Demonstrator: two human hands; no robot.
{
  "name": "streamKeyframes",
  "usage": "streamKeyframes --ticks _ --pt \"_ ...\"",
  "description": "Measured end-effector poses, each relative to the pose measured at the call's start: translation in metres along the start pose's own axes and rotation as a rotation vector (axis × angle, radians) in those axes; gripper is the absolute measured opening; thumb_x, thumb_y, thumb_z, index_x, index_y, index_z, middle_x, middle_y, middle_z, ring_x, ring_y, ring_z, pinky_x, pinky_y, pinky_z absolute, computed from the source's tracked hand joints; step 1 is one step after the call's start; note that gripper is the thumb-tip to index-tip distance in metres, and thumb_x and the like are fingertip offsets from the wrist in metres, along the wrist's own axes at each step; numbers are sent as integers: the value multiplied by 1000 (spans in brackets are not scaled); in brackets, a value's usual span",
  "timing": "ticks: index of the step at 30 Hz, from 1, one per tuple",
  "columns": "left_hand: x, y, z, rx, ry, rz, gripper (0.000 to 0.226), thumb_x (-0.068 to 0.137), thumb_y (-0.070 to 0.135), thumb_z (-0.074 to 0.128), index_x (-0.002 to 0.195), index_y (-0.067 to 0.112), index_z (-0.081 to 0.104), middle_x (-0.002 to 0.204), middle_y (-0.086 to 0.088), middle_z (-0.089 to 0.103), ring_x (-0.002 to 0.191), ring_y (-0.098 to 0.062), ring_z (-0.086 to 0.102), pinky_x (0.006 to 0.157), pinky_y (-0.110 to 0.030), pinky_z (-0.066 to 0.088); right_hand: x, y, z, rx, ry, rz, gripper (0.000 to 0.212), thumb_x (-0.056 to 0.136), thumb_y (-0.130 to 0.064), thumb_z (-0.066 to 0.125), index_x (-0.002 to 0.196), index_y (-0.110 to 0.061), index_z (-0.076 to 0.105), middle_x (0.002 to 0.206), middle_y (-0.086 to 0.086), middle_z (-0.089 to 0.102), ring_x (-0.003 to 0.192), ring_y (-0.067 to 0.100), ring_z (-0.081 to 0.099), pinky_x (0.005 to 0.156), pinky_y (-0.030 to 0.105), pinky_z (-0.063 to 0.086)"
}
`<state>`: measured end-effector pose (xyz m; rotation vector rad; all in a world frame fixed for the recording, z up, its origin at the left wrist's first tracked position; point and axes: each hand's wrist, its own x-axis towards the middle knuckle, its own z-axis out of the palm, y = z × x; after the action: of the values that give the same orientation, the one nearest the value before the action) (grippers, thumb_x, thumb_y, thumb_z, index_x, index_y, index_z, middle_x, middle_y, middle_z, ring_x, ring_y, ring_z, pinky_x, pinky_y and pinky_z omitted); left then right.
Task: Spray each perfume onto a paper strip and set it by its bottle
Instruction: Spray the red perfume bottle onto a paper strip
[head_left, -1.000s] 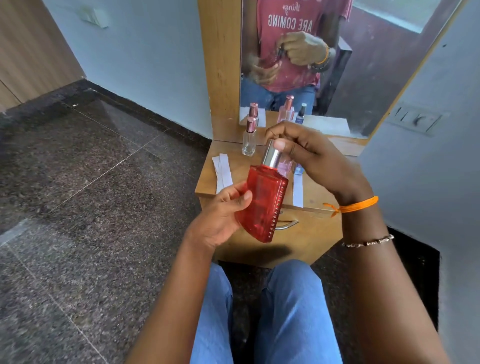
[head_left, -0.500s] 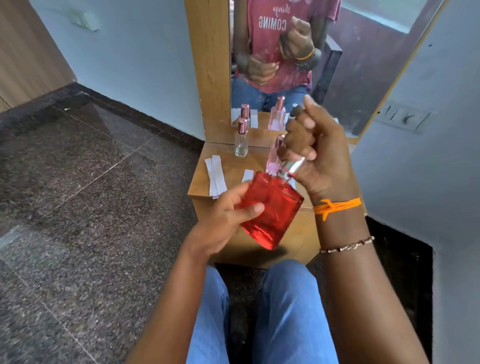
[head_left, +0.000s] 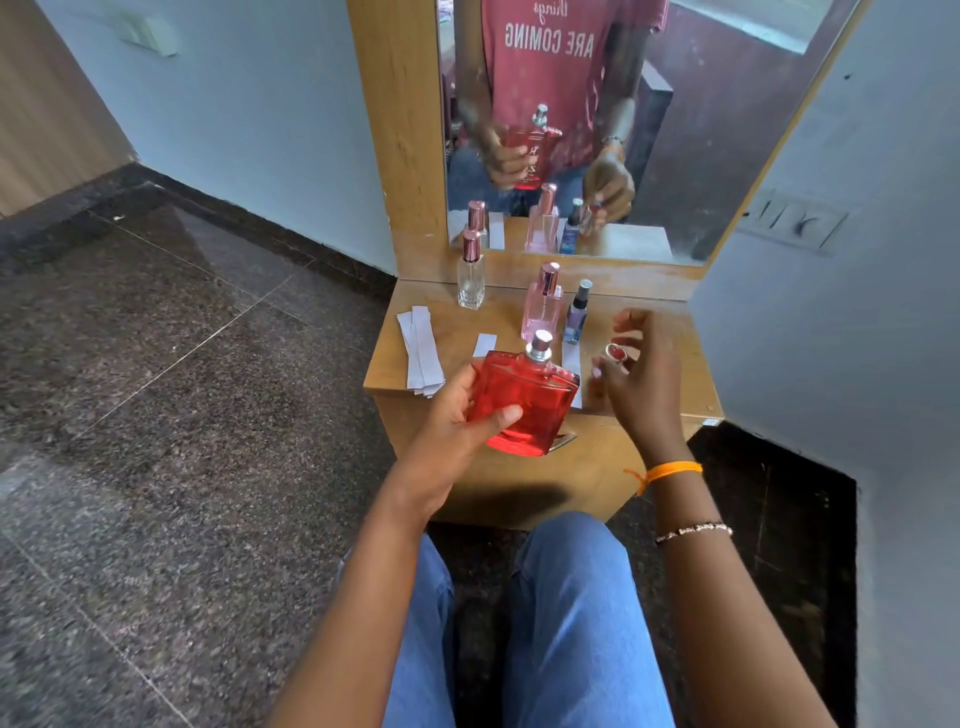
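Note:
My left hand (head_left: 457, 415) grips a flat red perfume bottle (head_left: 524, 400) upright over the front edge of the small wooden table (head_left: 691, 374). Its silver spray head (head_left: 540, 345) is bare. My right hand (head_left: 634, 374) hovers to the right of the bottle, holding the removed silver and red cap (head_left: 615, 353) in its fingers. A clear bottle (head_left: 471, 278), a pink bottle (head_left: 543, 306) and a small purple bottle (head_left: 576, 314) stand at the back of the table. A stack of white paper strips (head_left: 421, 348) lies at the left. Single strips lie by the pink bottle (head_left: 484, 344) and by the purple bottle (head_left: 571, 358).
A mirror (head_left: 727, 130) in a wooden frame rises behind the table and reflects the bottles and hands. White walls close in on the right, with a switch plate (head_left: 792, 223). Dark stone floor (head_left: 182, 389) spreads to the left. My knees in blue jeans (head_left: 571, 597) are below the table.
My right hand has pulled the cap off the red bottle and moved away to the right with it. The left hand has turned the bottle upright.

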<state>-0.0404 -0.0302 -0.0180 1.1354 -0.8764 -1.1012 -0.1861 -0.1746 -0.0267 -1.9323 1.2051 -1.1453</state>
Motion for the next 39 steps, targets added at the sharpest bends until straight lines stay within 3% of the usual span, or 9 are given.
streamKeyframes --ticks 4,9,12,15,18,22,26,29,39 --pt "2 -4 2 -3 3 15 39 82 -2 60 118 10 52 107 -1 67 99 -6 64 78 -16 50 -5 8 4 -39 -8 22 44 75 6 70 113 -8 51 110 4 51 99 19 54 89 40 51" --pt "7 -7 5 -31 26 33 43 76 13 65 118 15 54 109 0 67 104 -11 62 84 -21 50 -24 -13 -9 148 110 -96 28 92 -22 55 120 -18 52 114 -2 57 107 14 53 92 25 42" --pt "11 -7 7 -48 33 42 44 80 14 64 122 11 53 111 -2 67 105 -12 62 84 -21 50 -40 -35 -14 390 -161 -41 20 90 -40 50 109 -37 55 104 -13 61 97 6 58 80 19 48" --pt "15 -5 11 -57 -2 68 32 86 10 59 118 14 56 104 5 70 100 -9 64 79 -18 50 -52 -42 -6 457 -403 -17 39 87 -26 66 123 -23 50 114 -5 61 102 8 60 80 17 50" --pt "19 1 9 59 3 26 25 91 26 53 113 18 62 103 10 69 103 -11 63 81 -20 51 -53 -40 -1 500 -373 16 45 83 -10 69 123 -8 48 108 -4 64 96 4 64 80 19 50" --pt "41 3 -5 667 229 68 28 97 25 43 116 17 62 116 5 52 118 -16 48 100 -29 39 -52 -30 -5 442 -383 44 44 82 -3 69 122 -5 50 101 -10 66 92 -4 63 79 12 47" --pt "68 1 -8 1128 409 107 35 93 9 48 126 18 54 124 -2 52 116 -27 41 91 -32 34 -53 -28 -10 497 -422 110 45 84 -6 67 125 -11 51 108 -5 67 101 7 64 82 20 51" --pt "81 -8 -10 1387 351 -14 46 92 15 52 137 18 41 132 -6 44 119 -30 34 92 -39 29 -55 -26 -10 586 -424 179 45 84 -7 66 125 -15 50 114 8 66 107 20 63 87 31 54" --pt "80 -15 -4 1228 466 41 32 86 6 58 114 18 49 116 -6 61 113 -29 45 81 -33 23 -56 -26 0 836 -391 211 59 76 -2 59 124 -34 48 121 -1 59 101 14 61 82 31 53"
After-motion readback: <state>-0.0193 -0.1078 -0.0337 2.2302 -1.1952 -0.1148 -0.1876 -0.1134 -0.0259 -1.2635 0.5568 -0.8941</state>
